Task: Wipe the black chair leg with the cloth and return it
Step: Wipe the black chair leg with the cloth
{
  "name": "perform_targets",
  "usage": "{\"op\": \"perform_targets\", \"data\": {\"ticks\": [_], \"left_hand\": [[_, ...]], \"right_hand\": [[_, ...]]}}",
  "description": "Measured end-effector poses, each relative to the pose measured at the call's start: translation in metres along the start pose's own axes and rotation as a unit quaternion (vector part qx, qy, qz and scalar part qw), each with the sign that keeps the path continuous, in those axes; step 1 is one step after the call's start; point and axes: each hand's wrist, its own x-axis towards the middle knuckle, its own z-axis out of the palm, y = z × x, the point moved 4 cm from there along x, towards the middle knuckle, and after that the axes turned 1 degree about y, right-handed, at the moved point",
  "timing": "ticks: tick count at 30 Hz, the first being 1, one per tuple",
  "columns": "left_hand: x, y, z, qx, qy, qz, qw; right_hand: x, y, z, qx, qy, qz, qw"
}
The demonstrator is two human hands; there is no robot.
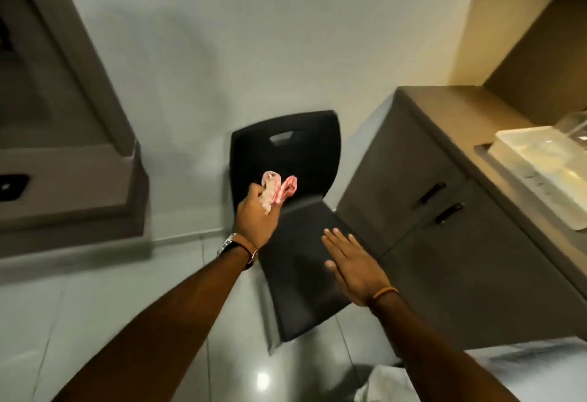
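Observation:
A black plastic chair [298, 154] stands against the white wall, seen from above, with its seat pointing toward me. My left hand [254, 215] is shut on a crumpled pink and white cloth [277, 190] and hovers over the back left corner of the seat, in front of the backrest. Flat and open, fingers together, my right hand [352, 266] hovers over or rests on the right part of the seat; contact is unclear. The chair's legs are hidden beneath the seat.
A grey-brown cabinet [444, 242] with two black handles stands right of the chair, and a white basin [546, 169] sits on its counter. A grey ledge [70, 192] juts from the wall at left. Glossy floor tiles [158, 354] lie below.

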Motion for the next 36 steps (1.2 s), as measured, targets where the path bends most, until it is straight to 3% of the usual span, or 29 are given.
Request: {"op": "perform_targets", "data": {"ticks": [5,11,15,18,22,25,29,32,36], "left_hand": [[-0.058,-0.140,-0.007,0.038,0.004,-0.047,0.998],[-0.171,-0.307,0.059,0.053,-0.032,-0.153,0.986],[-0.228,-0.352,0.115,-0.017,-0.099,-0.103,0.990],[-0.254,-0.376,0.152,-0.084,-0.092,-0.116,0.985],[-0.300,-0.402,0.207,-0.131,-0.122,-0.130,0.975],[-0.314,-0.410,0.237,-0.156,-0.094,-0.146,0.972],[-0.300,-0.420,0.262,-0.117,-0.041,-0.039,0.991],[-0.279,-0.450,0.283,-0.076,-0.052,0.042,0.995],[-0.284,-0.530,0.302,-0.013,-0.080,0.041,0.996]], "right_hand": [[0.055,-0.055,0.085,-0.012,-0.066,-0.137,0.988],[0.070,-0.060,0.217,-0.046,-0.174,-0.226,0.957],[0.067,-0.040,0.272,-0.036,-0.216,-0.260,0.940],[0.069,-0.029,0.294,-0.013,-0.205,-0.275,0.939],[0.069,-0.030,0.317,0.045,-0.129,-0.264,0.955],[0.067,-0.028,0.329,0.072,-0.100,-0.253,0.960],[0.066,-0.025,0.332,0.096,-0.092,-0.251,0.959],[0.066,-0.024,0.334,0.104,-0.078,-0.249,0.960],[0.065,-0.023,0.337,0.108,-0.070,-0.250,0.960]]}}
